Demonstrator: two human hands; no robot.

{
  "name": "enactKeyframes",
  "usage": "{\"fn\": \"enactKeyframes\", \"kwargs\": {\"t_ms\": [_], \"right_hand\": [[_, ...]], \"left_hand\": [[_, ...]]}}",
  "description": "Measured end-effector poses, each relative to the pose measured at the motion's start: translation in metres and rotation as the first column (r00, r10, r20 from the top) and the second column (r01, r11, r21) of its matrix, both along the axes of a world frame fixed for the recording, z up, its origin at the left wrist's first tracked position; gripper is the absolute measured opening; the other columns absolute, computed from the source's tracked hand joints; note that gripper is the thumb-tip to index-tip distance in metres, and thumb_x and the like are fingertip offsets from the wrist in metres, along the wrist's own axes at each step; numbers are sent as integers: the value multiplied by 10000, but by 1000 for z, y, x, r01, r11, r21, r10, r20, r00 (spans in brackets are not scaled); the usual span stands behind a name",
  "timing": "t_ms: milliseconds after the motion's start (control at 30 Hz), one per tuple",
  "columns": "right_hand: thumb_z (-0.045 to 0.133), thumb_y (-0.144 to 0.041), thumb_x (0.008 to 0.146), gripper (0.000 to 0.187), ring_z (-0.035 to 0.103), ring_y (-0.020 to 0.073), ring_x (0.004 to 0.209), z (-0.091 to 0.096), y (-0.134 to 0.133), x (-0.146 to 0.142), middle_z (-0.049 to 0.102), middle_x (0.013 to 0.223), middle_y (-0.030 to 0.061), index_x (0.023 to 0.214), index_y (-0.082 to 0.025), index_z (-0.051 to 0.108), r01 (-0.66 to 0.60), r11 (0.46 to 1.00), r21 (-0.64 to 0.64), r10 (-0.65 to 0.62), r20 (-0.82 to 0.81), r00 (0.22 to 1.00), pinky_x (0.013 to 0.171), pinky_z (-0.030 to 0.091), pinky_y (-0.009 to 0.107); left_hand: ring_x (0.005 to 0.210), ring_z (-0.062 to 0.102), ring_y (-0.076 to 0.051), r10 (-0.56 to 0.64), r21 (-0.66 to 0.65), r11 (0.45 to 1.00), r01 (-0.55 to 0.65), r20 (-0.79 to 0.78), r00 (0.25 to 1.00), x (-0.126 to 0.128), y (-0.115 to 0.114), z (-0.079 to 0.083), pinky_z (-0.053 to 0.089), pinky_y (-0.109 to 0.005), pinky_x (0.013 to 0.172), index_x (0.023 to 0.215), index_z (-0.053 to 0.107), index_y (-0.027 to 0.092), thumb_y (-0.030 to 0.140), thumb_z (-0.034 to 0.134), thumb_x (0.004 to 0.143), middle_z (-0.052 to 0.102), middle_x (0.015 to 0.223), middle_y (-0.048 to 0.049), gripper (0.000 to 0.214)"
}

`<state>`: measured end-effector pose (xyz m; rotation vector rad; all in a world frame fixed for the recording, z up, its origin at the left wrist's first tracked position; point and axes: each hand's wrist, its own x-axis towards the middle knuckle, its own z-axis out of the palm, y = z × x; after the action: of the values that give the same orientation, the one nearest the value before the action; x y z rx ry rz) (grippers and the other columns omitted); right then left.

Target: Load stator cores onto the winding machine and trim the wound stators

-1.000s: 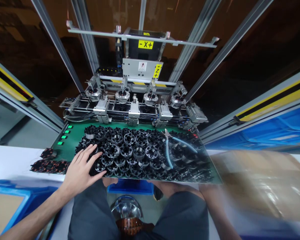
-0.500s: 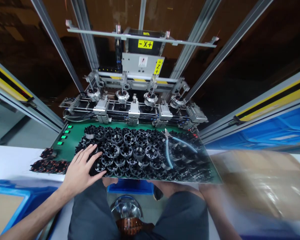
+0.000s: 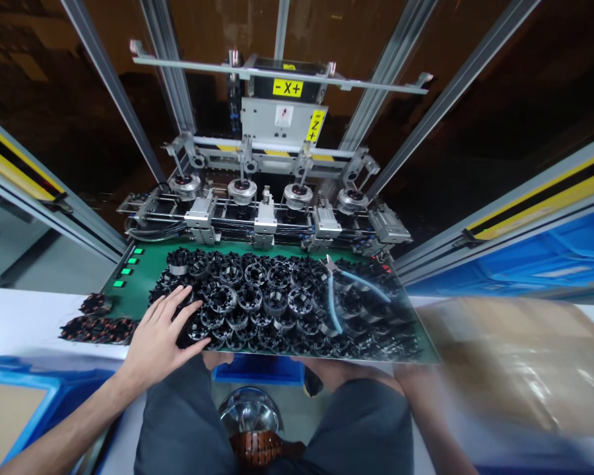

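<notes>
My left hand (image 3: 159,336) lies flat with fingers spread on the left end of a heap of black ring-shaped motor cores (image 3: 272,300), which covers a green tray (image 3: 138,287). My right hand (image 3: 327,371) is under the tray's front edge; only part of it and the forearm show, and its fingers are hidden. Blue-handled cutters (image 3: 337,293) lie on the heap at the right. Behind the tray a machine holds a row of round fixtures (image 3: 270,191) beneath a head (image 3: 282,122) marked X and Z.
Several copper-wound cores (image 3: 96,324) lie on the white bench left of the tray. Blue bins stand at the left (image 3: 10,396) and right (image 3: 549,254). A blurred cardboard box (image 3: 519,363) sits at the right. Slanted aluminium rails frame the machine. A shiny stool base (image 3: 250,409) shows between my knees.
The machine head marked X and Z has risen off the round fixtures. My hands have not moved.
</notes>
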<state>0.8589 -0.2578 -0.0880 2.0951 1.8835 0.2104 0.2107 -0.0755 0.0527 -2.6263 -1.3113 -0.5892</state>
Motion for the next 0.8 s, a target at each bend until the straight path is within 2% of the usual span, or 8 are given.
{"fn": "enactKeyframes", "kwargs": {"t_ms": [167, 300, 600, 800], "right_hand": [[716, -124, 896, 126, 539, 208, 699, -1, -2, 3, 671, 679, 68, 827, -210, 777, -21, 999, -35, 22, 18, 1000, 828, 370, 373], [711, -124, 909, 129, 557, 212, 708, -2, -1, 4, 697, 712, 91, 834, -199, 785, -17, 999, -37, 17, 5, 1000, 826, 367, 381], [585, -105, 1005, 300, 581, 199, 717, -3, 4, 0, 751, 805, 118, 837, -191, 818, 125, 990, -70, -126, -14, 992, 826, 354, 374], [670, -111, 947, 196, 582, 207, 726, -6, 3, 2, 728, 755, 95, 858, -203, 819, 118, 989, -93, -120, -11, 993, 853, 366, 373]], "left_hand": [[1610, 499, -433, -4, 19, 1000, 5, -21, 1000, 0, 0, -1, 428, -613, 1293, 1490, 623, 209, 595, 699, 1019, 548, 1704, -219, 614], [1612, 498, -426, -2, 22, 1000, 2, -24, 1000, -1, -1, -1, 429, -610, 1294, 1496, 612, 221, 598, 699, 1021, 549, 1704, -211, 613], [1609, 501, -427, -6, 23, 1000, 7, -23, 1000, -1, 0, -1, 436, -611, 1286, 1491, 612, 219, 599, 701, 1021, 546, 1707, -211, 611], [1601, 511, -426, -5, 26, 1000, 5, -23, 1000, 0, 0, -1, 440, -614, 1280, 1492, 610, 221, 603, 694, 1023, 546, 1707, -211, 611]]}}
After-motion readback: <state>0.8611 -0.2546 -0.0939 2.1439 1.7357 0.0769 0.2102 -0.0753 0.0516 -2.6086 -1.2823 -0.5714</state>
